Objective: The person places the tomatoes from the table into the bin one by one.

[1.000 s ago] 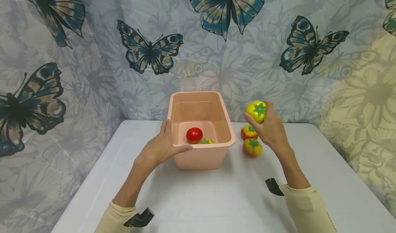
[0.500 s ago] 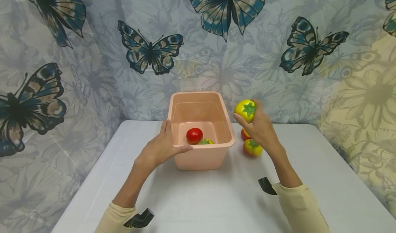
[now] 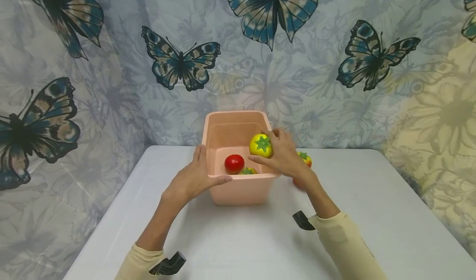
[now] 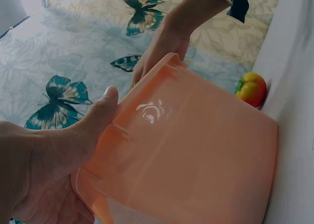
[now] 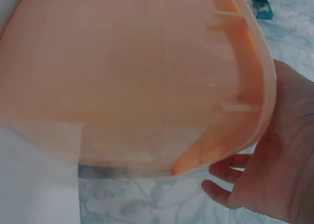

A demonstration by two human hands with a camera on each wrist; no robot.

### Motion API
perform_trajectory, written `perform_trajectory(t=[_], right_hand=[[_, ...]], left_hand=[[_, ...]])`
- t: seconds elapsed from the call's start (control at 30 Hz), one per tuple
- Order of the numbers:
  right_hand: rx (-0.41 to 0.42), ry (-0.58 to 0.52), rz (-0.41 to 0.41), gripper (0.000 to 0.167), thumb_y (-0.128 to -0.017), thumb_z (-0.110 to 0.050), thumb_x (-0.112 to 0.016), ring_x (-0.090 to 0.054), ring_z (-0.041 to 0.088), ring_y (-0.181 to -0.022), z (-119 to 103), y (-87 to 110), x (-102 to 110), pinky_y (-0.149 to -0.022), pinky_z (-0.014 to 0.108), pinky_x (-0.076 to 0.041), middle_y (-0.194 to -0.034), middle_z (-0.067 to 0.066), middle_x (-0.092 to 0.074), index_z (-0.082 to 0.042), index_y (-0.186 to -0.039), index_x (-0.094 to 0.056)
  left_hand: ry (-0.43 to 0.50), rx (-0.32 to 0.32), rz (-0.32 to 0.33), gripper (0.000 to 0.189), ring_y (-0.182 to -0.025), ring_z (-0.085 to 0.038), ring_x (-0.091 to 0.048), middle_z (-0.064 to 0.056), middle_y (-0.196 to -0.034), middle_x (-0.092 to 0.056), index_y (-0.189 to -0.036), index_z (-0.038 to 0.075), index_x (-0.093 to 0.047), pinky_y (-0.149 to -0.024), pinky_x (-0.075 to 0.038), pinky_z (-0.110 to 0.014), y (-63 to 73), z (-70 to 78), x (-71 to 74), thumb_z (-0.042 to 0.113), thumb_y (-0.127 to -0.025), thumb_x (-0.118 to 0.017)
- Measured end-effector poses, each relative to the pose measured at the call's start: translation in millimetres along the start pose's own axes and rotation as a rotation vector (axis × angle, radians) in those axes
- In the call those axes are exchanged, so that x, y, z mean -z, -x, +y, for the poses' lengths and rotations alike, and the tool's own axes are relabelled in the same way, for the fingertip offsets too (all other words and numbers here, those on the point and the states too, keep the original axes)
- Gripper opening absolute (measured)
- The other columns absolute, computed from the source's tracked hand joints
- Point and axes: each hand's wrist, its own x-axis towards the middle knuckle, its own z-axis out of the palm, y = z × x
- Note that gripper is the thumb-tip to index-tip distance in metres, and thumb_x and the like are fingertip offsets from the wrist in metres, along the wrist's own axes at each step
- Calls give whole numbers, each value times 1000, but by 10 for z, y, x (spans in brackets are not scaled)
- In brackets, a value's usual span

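Observation:
A peach plastic bin (image 3: 239,192) stands mid-table. My left hand (image 3: 191,176) holds its front left corner, thumb over the rim and fingers along the side. Over the bin's right part, my right hand (image 3: 284,154) grips a yellow tomato-like fruit (image 3: 260,145) with a green star-shaped leaf cap. Inside the bin sit a smooth red fruit (image 3: 234,164) and another green-capped fruit (image 3: 248,171), partly hidden by the front rim. In the right wrist view, the bin wall (image 5: 122,62) hides the held fruit, while the right hand (image 5: 289,150) shows beyond the rim.
Right of the bin, a red-yellow fruit (image 3: 306,159) lies on the white table (image 3: 238,238). A second fruit (image 3: 298,184) is mostly behind the right forearm. A butterfly-patterned cloth (image 3: 297,102) hangs close behind the bin.
My right hand has carried the yellow fruit leftward and down, from above the loose fruits to over the bin. The left hand and the bin have stayed in place.

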Motion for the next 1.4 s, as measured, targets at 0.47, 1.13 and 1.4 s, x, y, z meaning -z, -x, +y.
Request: perform_trajectory(t=[0.47,1.13,1.4], right_hand=[[-6,-83,24,70,-100,-40,-69,-38,44,-140,-1,31,31,-109,69,-43,-150,25,-40,-11,-157,-40],[-54,-65,34,67,-108,-42,-53,-33,48,-144,275,221,431,-114,75,-35,-157,29,-35,-4,-160,-33],[-117,6,-4,66,-108,-41,-54,-32,51,-144,417,304,485,-113,78,-34,-156,31,-37,-3,-158,-35]], left_hand=[[6,-10,6,135,-122,-33,-62,-10,-170,-21,-168,13,-2,-97,-61,-52,4,-5,14,84,-75,-70],[4,-21,9,136,-117,-33,-65,-11,-169,-22,-167,10,-3,-95,-61,-51,-15,-27,9,85,-75,-69],[7,-33,18,135,-116,-33,-64,-11,-168,-24,-167,9,-4,-95,-62,-52,-9,-37,7,83,-76,-70]])
